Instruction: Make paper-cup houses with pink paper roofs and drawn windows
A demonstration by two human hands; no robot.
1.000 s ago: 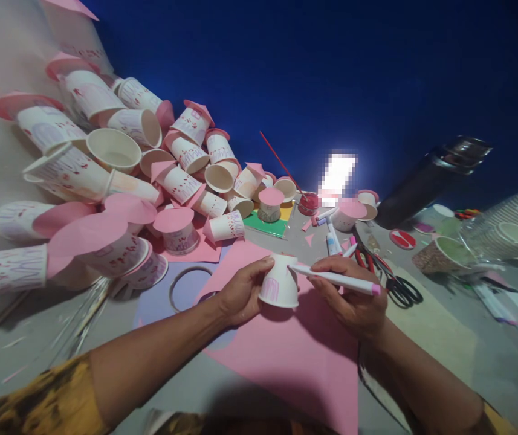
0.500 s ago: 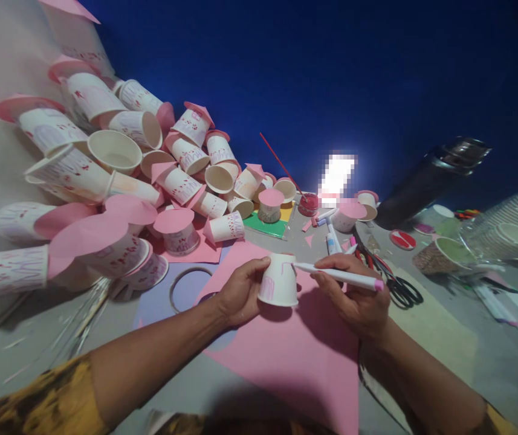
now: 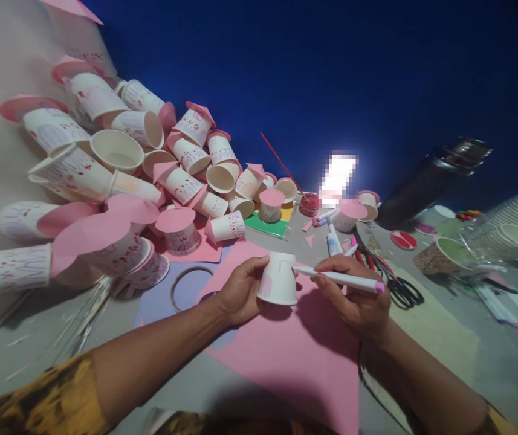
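A white paper cup (image 3: 277, 281), upside down with its rim toward me, is held by my left hand (image 3: 244, 291) around its left side. Pale purple marker lines show on its wall. Between the thumb and fingers of my right hand (image 3: 362, 299) is a white marker (image 3: 347, 278) with a pink end. Its tip touches or nearly touches the right side of the cup. Beneath both hands lies a large pink paper sheet (image 3: 313, 362).
Decorated paper cups with pink paper cones (image 3: 181, 181) are heaped on the left. Black-handled scissors (image 3: 406, 293) lie right of my right hand. Behind stand an open red paint jar (image 3: 308, 205) with a brush and a dark flask (image 3: 422, 181). Stacked cups (image 3: 512, 223) lie far right.
The purple line near the top of the cup has changed slightly as the marker tip moves a little lower along the cup's right side. Both hands stay nearly in place.
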